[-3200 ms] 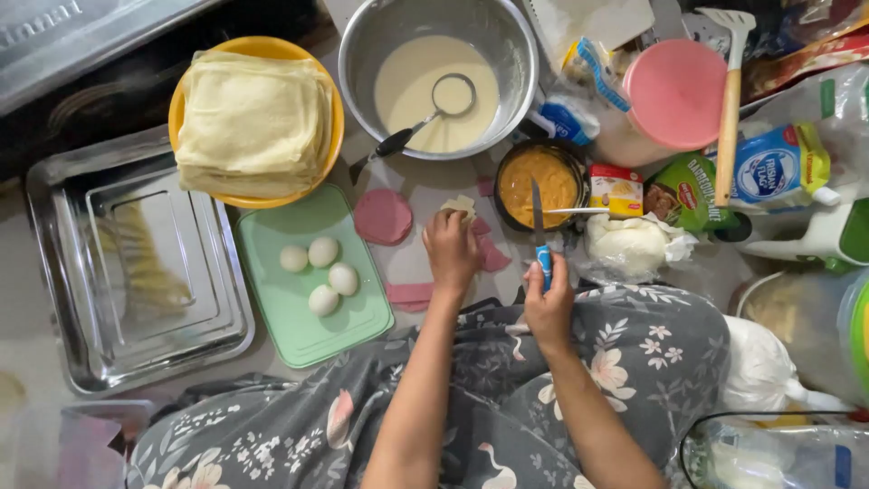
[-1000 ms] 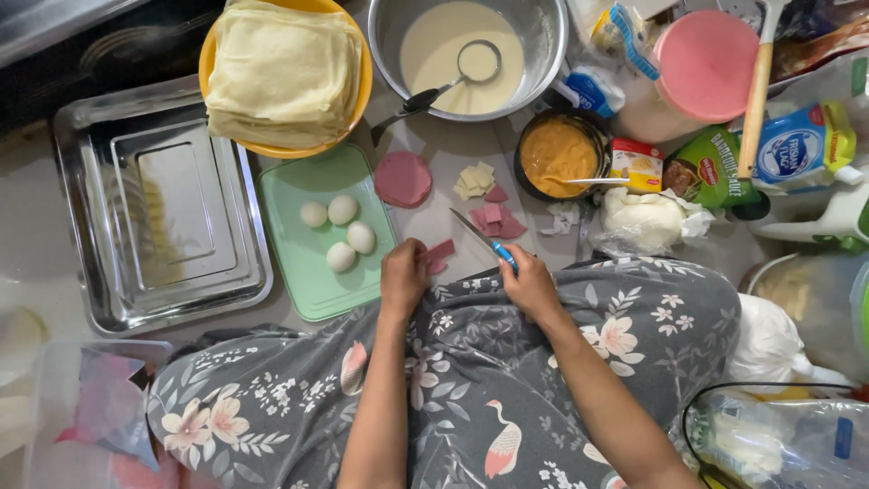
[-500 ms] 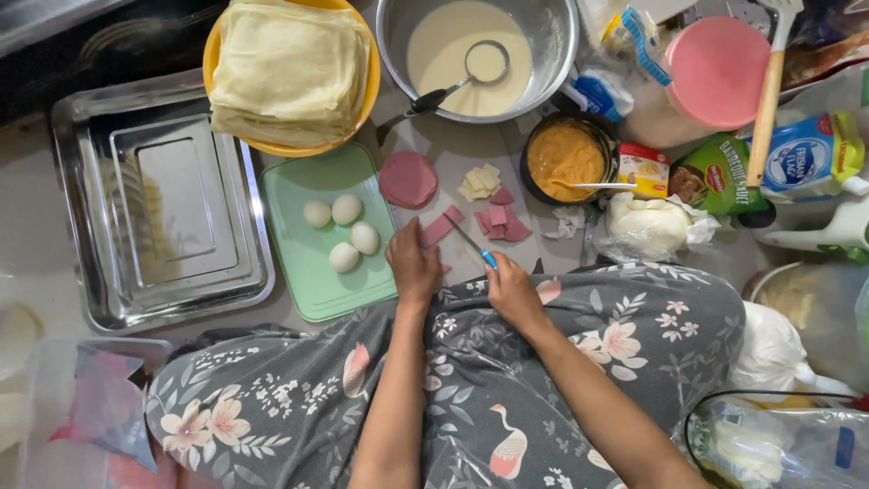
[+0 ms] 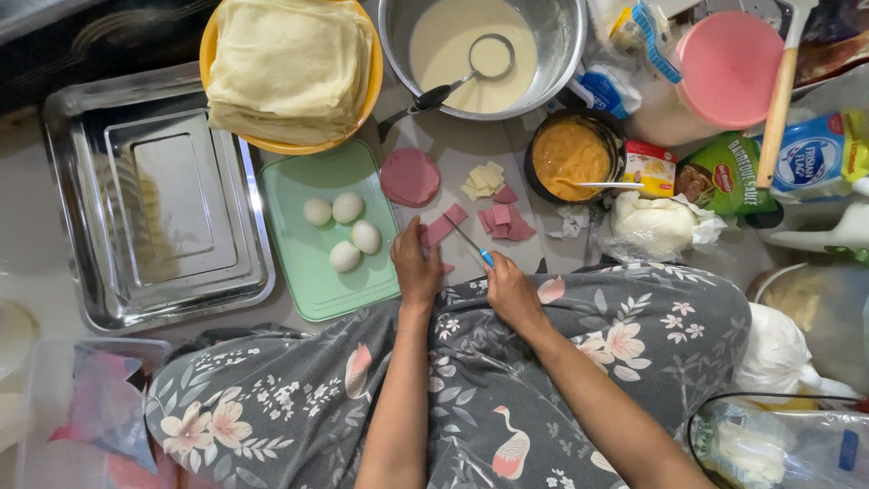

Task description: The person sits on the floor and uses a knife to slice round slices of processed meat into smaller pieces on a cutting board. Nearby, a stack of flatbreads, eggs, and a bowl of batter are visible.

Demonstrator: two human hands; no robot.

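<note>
Gripping a knife (image 4: 469, 243), the right hand (image 4: 509, 292) set its blade on a pink slice (image 4: 442, 226) that the left hand (image 4: 416, 268) pinned flat. Four eggs (image 4: 340, 234) lay on one green board (image 4: 312, 272); one round slice (image 4: 410, 177) sat beyond.

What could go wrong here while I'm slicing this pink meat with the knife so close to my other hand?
The left hand pins a pink meat strip right beside the blade of the blue-handled knife in the right hand, so a slip could nick the fingers. The cutting seems to happen on the bare surface, not the green board, so pieces could slide.
</note>
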